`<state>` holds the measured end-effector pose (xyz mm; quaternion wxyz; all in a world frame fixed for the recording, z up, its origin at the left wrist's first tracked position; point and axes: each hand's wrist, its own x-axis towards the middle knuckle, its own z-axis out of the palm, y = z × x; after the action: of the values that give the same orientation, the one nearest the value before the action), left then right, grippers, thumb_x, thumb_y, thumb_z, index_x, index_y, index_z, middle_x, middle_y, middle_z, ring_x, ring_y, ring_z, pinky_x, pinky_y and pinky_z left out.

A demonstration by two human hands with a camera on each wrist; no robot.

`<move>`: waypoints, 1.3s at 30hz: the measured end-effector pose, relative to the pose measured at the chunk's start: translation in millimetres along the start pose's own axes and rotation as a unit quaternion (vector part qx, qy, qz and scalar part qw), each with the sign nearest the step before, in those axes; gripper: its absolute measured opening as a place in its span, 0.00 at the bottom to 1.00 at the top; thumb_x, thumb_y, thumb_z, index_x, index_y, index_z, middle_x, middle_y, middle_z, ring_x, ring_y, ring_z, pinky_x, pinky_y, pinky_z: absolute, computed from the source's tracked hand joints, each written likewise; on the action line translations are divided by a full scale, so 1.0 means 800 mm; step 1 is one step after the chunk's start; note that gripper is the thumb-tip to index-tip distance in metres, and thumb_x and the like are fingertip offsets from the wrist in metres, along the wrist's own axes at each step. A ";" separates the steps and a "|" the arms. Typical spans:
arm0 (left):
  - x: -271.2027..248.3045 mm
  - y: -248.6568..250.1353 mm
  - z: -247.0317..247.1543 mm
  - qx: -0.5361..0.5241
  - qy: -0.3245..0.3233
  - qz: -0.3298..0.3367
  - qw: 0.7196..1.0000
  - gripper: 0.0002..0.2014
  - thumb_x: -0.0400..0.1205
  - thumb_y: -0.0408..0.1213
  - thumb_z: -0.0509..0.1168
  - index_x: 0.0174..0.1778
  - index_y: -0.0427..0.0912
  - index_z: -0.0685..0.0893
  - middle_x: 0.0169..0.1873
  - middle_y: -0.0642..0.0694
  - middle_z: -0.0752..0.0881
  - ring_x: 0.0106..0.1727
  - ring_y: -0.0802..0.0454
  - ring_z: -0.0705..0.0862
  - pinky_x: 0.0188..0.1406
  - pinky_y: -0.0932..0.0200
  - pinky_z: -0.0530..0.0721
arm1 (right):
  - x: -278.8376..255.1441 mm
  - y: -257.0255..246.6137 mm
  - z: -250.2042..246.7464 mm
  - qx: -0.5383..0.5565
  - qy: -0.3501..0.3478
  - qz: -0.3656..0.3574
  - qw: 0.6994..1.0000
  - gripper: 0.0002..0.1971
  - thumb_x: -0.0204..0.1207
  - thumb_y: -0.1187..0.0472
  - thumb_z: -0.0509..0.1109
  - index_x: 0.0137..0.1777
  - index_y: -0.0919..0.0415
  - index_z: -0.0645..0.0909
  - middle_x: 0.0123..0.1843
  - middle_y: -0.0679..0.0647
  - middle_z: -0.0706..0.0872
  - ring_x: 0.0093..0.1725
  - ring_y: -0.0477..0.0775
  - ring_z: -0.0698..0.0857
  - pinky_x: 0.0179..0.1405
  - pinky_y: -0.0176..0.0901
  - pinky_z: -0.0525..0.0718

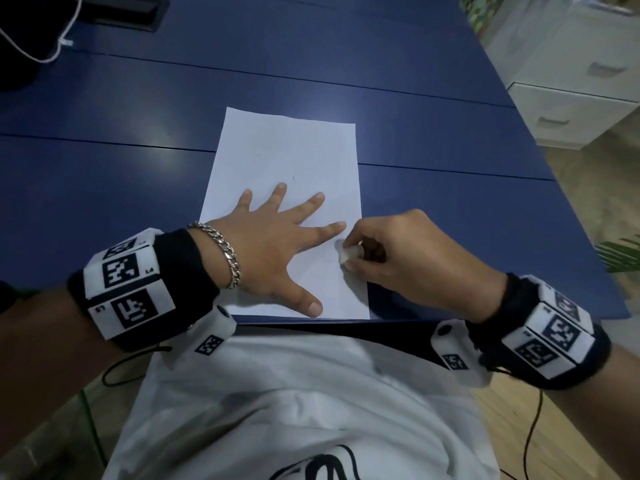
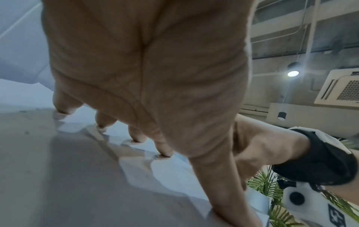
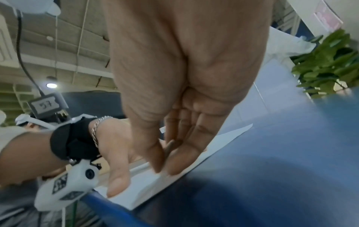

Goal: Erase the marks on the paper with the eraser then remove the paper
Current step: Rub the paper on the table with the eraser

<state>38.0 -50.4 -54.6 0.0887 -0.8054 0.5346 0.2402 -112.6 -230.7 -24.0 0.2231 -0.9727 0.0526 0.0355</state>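
Note:
A white sheet of paper point(image 1: 294, 157) lies on the blue table point(image 1: 104, 174), its near edge at the table's front. My left hand point(image 1: 277, 244) lies flat on the sheet's lower half with fingers spread, pressing it down; the fingertips point(image 2: 165, 151) touch the paper point(image 2: 23, 95). My right hand point(image 1: 398, 251) pinches a small white eraser point(image 1: 349, 254) against the sheet near its right edge, just past the left index finger. A tiny dark mark point(image 1: 293, 179) shows above the left fingers. In the right wrist view my right hand point(image 3: 174, 122) curls over the paper point(image 3: 223, 138); the eraser is hidden there.
The table's right edge point(image 1: 561, 188) falls away to a floor with a white drawer unit point(image 1: 571, 105). A white cord point(image 1: 45, 46) and a dark recess point(image 1: 128, 12) sit at the far left. A green plant point(image 3: 328, 61) stands to the right.

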 end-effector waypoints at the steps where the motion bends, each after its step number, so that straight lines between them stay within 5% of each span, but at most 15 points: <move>1: 0.000 0.000 0.001 -0.001 -0.003 -0.004 1.000 0.61 0.61 0.89 0.60 0.81 0.80 0.28 0.86 0.60 0.24 0.88 0.30 0.28 0.83 0.19 0.40 | -0.001 0.000 0.000 0.003 -0.021 -0.004 1.000 0.04 0.81 0.51 0.77 0.50 0.49 0.89 0.35 0.43 0.89 0.36 0.44 0.87 0.39 0.44 0.87; 5: 0.000 0.002 0.001 0.001 -0.012 -0.016 1.000 0.61 0.59 0.90 0.60 0.80 0.81 0.27 0.85 0.62 0.22 0.87 0.31 0.27 0.81 0.15 0.40 | -0.004 -0.005 -0.012 0.024 -0.134 -0.029 0.990 0.08 0.76 0.49 0.81 0.51 0.47 0.91 0.33 0.42 0.88 0.37 0.42 0.88 0.35 0.32 0.83; 8: 0.000 0.002 0.001 0.001 -0.010 -0.018 1.000 0.63 0.58 0.90 0.59 0.80 0.80 0.26 0.85 0.62 0.22 0.88 0.31 0.28 0.80 0.14 0.42 | 0.015 0.004 -0.013 -0.013 -0.065 -0.040 0.997 0.06 0.77 0.51 0.80 0.52 0.47 0.91 0.32 0.41 0.88 0.35 0.39 0.87 0.36 0.28 0.80; 11: -0.001 0.002 0.000 0.001 -0.011 -0.025 1.000 0.66 0.58 0.90 0.60 0.81 0.76 0.24 0.84 0.64 0.22 0.88 0.33 0.28 0.81 0.16 0.42 | 0.018 0.007 -0.007 -0.016 -0.018 -0.038 0.999 0.04 0.79 0.53 0.78 0.50 0.49 0.91 0.33 0.42 0.89 0.33 0.41 0.87 0.36 0.36 0.84; 15: -0.001 0.002 -0.003 -0.008 -0.016 -0.032 0.999 0.71 0.56 0.90 0.61 0.83 0.69 0.23 0.84 0.67 0.22 0.88 0.36 0.27 0.82 0.17 0.42 | 0.006 -0.009 -0.012 0.012 -0.132 -0.075 0.988 0.05 0.77 0.52 0.80 0.51 0.48 0.92 0.32 0.42 0.88 0.36 0.43 0.88 0.37 0.32 0.84; 18: -0.002 0.004 -0.004 -0.011 -0.016 -0.036 0.999 0.72 0.56 0.90 0.62 0.85 0.65 0.23 0.84 0.68 0.23 0.89 0.38 0.28 0.84 0.20 0.42 | 0.029 -0.001 -0.013 -0.038 -0.060 -0.082 0.994 0.06 0.80 0.51 0.76 0.50 0.51 0.92 0.34 0.43 0.89 0.34 0.46 0.87 0.37 0.33 0.82; 20: -0.003 0.004 -0.005 -0.017 -0.016 -0.039 0.999 0.73 0.57 0.89 0.62 0.85 0.63 0.23 0.83 0.69 0.23 0.89 0.39 0.27 0.84 0.21 0.41 | 0.037 0.001 -0.009 -0.049 -0.020 -0.080 0.995 0.08 0.81 0.51 0.73 0.50 0.52 0.91 0.34 0.45 0.90 0.33 0.48 0.86 0.40 0.43 0.85; 25: -0.002 0.003 -0.005 -0.022 -0.015 -0.038 0.999 0.74 0.55 0.89 0.62 0.86 0.62 0.24 0.83 0.70 0.24 0.89 0.39 0.28 0.84 0.20 0.42 | 0.023 -0.020 -0.008 -0.038 -0.115 -0.116 0.986 0.08 0.79 0.51 0.75 0.45 0.54 0.91 0.31 0.46 0.88 0.32 0.49 0.85 0.35 0.42 0.83; 30: -0.002 0.002 -0.002 -0.026 -0.011 -0.032 0.999 0.74 0.55 0.90 0.62 0.86 0.63 0.24 0.83 0.70 0.24 0.89 0.39 0.28 0.84 0.20 0.42 | 0.053 -0.011 -0.013 -0.074 -0.037 -0.100 0.992 0.07 0.80 0.55 0.73 0.45 0.56 0.90 0.31 0.48 0.87 0.30 0.50 0.82 0.38 0.51 0.85; 34: -0.002 0.003 -0.003 -0.028 -0.010 -0.035 0.999 0.74 0.55 0.89 0.63 0.86 0.63 0.25 0.84 0.70 0.25 0.89 0.39 0.29 0.84 0.21 0.42 | 0.031 -0.028 -0.005 -0.076 -0.105 -0.136 0.982 0.10 0.81 0.54 0.72 0.42 0.57 0.90 0.29 0.50 0.86 0.28 0.52 0.81 0.33 0.46 0.82; 39: -0.003 0.002 -0.003 -0.030 -0.011 -0.034 0.999 0.74 0.56 0.89 0.63 0.86 0.62 0.25 0.84 0.70 0.24 0.89 0.39 0.28 0.84 0.21 0.41 | 0.045 -0.003 -0.019 -0.090 -0.047 -0.093 0.991 0.10 0.81 0.53 0.72 0.47 0.56 0.92 0.32 0.48 0.89 0.31 0.51 0.85 0.38 0.51 0.86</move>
<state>36.6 -50.4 -51.1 0.0786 -0.8224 0.4988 0.2620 -76.0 -238.3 -12.8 0.1396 -0.9867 -0.0516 0.0649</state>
